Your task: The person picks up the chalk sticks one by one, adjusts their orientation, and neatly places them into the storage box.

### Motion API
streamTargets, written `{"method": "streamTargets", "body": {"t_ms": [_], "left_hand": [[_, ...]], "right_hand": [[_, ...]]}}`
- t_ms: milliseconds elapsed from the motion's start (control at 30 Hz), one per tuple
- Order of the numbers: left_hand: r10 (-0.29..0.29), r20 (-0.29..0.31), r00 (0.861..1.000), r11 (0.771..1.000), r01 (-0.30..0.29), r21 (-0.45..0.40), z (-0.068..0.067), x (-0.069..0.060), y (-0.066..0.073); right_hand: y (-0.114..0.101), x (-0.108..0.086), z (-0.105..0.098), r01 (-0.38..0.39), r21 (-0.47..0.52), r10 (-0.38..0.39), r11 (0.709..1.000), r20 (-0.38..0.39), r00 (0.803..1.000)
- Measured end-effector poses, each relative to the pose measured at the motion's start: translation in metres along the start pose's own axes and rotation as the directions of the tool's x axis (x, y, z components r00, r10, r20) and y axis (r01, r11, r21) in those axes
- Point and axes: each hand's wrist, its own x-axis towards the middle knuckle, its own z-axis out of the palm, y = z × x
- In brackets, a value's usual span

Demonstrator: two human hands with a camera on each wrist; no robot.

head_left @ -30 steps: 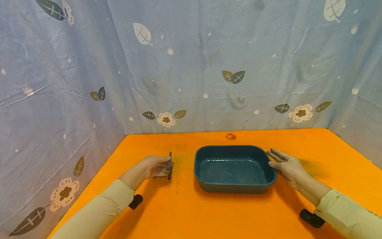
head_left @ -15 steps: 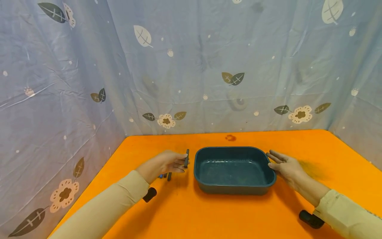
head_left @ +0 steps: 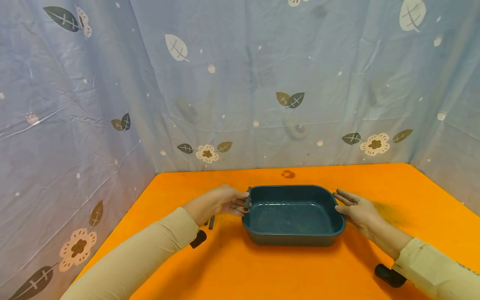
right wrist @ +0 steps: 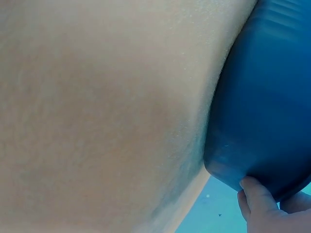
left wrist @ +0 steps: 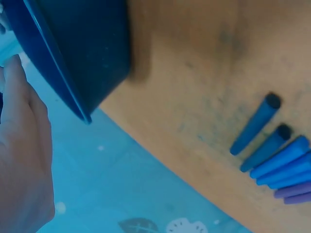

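Left hand [head_left: 228, 201] pinches a stick [head_left: 247, 199] — basin [head_left: 290, 240] edge beside, open room within.

Head view bright; soft shadows on the rectangular tub's [head_left: 294, 218] near side, glare inside. Wrist views blue-tinted, soft.

tray [right wrist: 262, 107] incomplete in both wrist views

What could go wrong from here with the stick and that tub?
The dark stick pinched in the left hand overlaps the left rim of the tub in the head view; it might catch there or drop outside.
The right hand touches the tub's other end, so a push might slide it.
The other sticks lie loose on the table near the left sleeve and might roll if bumped.
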Motion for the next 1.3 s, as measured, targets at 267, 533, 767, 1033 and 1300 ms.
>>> {"method": "streamTargets", "body": {"t_ms": [267,533,767,1033,1300], "left_hand": [[-0.032,0.040,0.999,0.998,0.030,0.051,0.025,0.005,0.007],[-0.039,0.076,0.996,0.997,0.034,0.070,0.045,0.011,0.017],[-0.068,0.085,0.994,0.997,0.066,0.036,0.059,0.021,0.024],[-0.075,0.102,0.992,0.997,0.071,0.041,0.078,0.031,0.033],[-0.062,0.113,0.992,0.995,0.053,0.080,0.099,0.039,0.036]], "right_hand": [[0.001,-0.002,0.001,0.009,-0.008,-0.009,1.000,0.001,1.000],[0.001,-0.002,0.001,0.010,-0.004,-0.010,1.000,0.002,1.000],[0.001,-0.001,0.000,0.012,0.019,-0.012,1.000,0.005,1.000],[-0.001,0.001,-0.001,0.009,0.037,-0.009,0.999,-0.002,1.000],[0.000,0.000,0.001,0.012,0.036,-0.012,0.999,0.002,1.000]]}}
